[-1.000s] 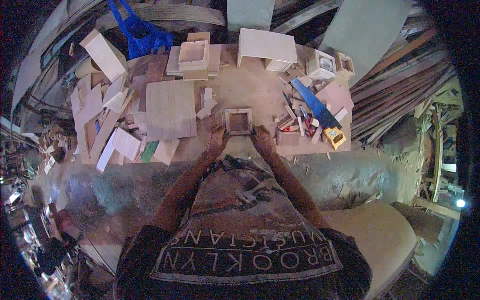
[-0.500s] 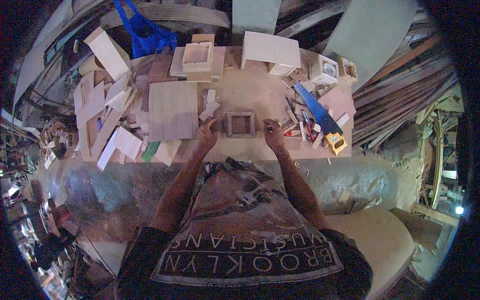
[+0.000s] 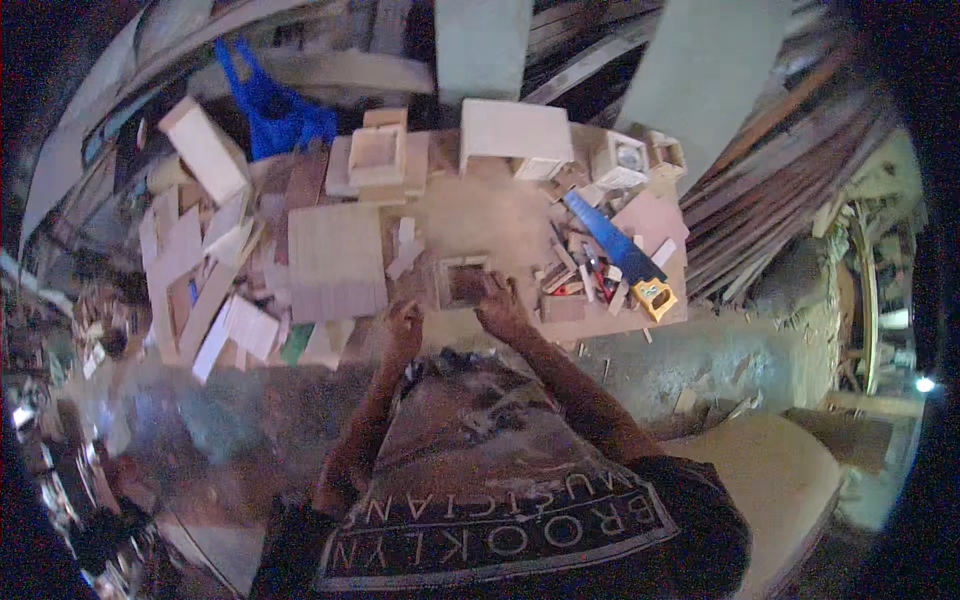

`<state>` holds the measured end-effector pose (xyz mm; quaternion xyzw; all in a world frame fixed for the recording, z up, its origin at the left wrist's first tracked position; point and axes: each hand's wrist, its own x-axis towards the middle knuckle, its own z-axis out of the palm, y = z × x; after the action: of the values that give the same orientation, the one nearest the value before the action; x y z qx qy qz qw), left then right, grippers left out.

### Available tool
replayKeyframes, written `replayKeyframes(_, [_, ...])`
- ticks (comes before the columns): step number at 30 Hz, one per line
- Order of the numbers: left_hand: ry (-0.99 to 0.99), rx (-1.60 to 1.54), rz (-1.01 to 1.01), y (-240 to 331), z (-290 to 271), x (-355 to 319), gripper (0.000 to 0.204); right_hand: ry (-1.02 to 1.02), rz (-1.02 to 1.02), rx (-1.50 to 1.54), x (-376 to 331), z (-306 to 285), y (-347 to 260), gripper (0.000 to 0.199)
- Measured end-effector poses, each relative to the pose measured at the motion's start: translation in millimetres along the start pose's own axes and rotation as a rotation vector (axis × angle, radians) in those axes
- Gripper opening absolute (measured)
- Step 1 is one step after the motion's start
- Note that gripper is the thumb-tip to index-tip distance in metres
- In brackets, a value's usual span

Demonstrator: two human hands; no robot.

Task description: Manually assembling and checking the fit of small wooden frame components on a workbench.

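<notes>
A small square wooden frame lies on the workbench in front of me. My right hand reaches over its right side, fingers stretched out and apart. Whether the fingertips touch the wood or hover just above it, I cannot tell. My left hand is a short way left of the frame, at the near part of the bench. Its fingers are loosely bent and apart, slightly blurred, and I see nothing in them.
Right of the frame, a handsaw with a yellow handle lies over wood offcuts and small tools. A square board and scrap wood cover the left side. Wooden boxes and a white box-shaped piece stand at the back.
My right hand has moved left, from beside the frame to over its right side. My left hand has drawn slightly nearer to me. The whole view has shifted.
</notes>
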<state>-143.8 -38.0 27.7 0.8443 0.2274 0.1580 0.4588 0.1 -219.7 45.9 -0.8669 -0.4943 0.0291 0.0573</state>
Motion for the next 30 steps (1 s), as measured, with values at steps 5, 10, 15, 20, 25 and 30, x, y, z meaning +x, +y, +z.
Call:
replayKeyframes(5, [-0.313,-0.175,-0.266,16,-23,-18,0.029,0.062,0.066,0.025,-22,14,-10,0.023])
replayKeyframes(10, [-0.698,-0.324,-0.353,39,-15,-13,0.037,0.209,0.251,0.29,-45,-34,-40,0.022])
replayKeyframes(15, [-0.641,-0.886,-0.626,86,31,5,0.034,0.391,0.316,0.224,-54,-71,-50,0.025])
replayKeyframes(20, [-0.658,-1.045,-0.491,110,57,36,0.036,0.499,0.274,0.28,-49,-110,-18,0.027])
replayKeyframes(25, [-0.42,-1.105,-0.6,115,62,62,0.026,0.652,0.316,0.583,-31,-102,125,0.026])
replayKeyframes(30, [-0.105,-1.372,-0.13,78,98,43,0.038,0.632,0.374,0.314,11,-127,304,0.028])
